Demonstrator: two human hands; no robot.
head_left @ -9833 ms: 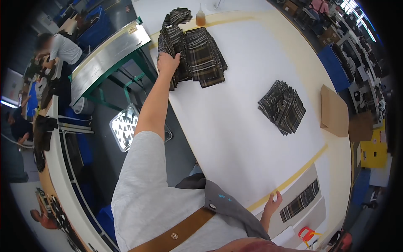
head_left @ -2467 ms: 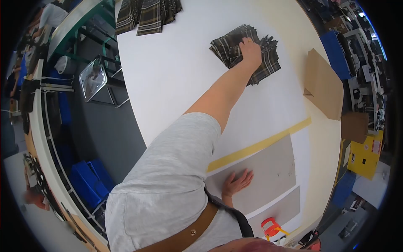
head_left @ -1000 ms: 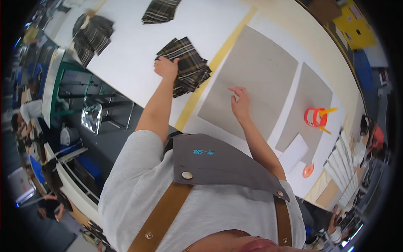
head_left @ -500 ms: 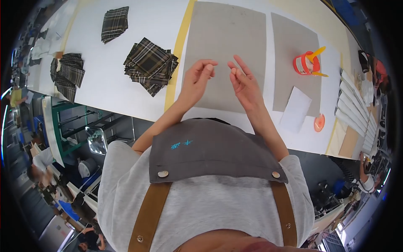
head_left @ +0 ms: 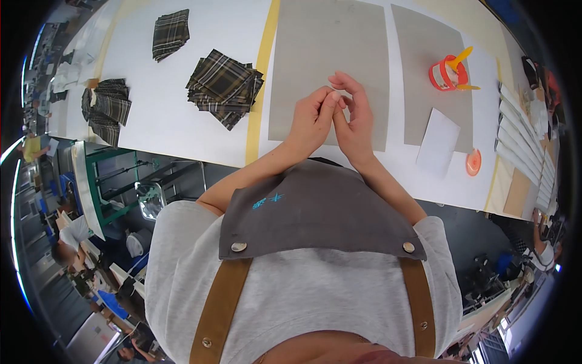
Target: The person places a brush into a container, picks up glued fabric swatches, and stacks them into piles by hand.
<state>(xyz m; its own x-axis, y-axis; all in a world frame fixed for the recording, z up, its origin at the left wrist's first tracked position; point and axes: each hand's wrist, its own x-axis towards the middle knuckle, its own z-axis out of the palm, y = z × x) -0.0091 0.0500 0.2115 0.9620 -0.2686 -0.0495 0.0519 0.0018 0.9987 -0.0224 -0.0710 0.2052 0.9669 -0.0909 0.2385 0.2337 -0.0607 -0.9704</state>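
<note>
My left hand (head_left: 310, 121) and my right hand (head_left: 356, 118) meet above the lower part of a grey sheet (head_left: 327, 48) on the table. The left fingers are closed in a pinch against the right thumb and fingertips. My right hand is curled, its upper fingers bent over toward the left one. Anything held between the fingertips is too small or hidden to make out. Left of the hands lies a fanned pile of dark plaid fabric pieces (head_left: 223, 85). To their right is a second grey sheet (head_left: 418, 60).
A red tub (head_left: 441, 77) with yellow-handled tools stands on the right sheet, near a white card (head_left: 438, 142) and an orange lid (head_left: 473, 162). More plaid stacks (head_left: 171, 35) and plaid pieces (head_left: 109, 109) lie at left. Long white strips (head_left: 518, 136) line the right end.
My hands were apart and have come together, the left moving right until the fingertips touch. The view has shifted slightly, and the table things appear a little further right.
</note>
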